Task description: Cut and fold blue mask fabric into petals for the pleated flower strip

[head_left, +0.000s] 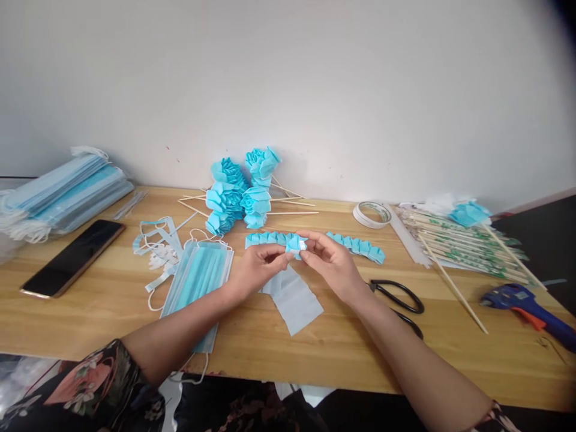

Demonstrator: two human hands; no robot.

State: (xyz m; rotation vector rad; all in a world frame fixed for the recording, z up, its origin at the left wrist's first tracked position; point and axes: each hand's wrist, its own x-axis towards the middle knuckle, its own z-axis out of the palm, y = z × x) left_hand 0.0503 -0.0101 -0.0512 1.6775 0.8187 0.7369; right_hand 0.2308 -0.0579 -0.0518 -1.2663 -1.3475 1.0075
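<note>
My left hand [257, 269] and my right hand [330, 264] meet over the middle of the wooden table [315, 354]. Both pinch a small folded blue piece [297, 243] of mask fabric between thumb and fingers. Right behind the hands lies a pleated blue strip [360, 246] running left to right. A pale blue fabric sheet [293, 300] lies flat under the hands. Blue face masks [198, 276] lie spread next to my left forearm.
Blue fabric flowers on sticks [240, 192] lie by the wall. A mask stack [67, 195] and a phone [74, 257] are at the left. Black scissors [398, 300], a tape roll [371, 213], packed wooden skewers [463, 246] and a blue glue gun [526, 303] are at the right.
</note>
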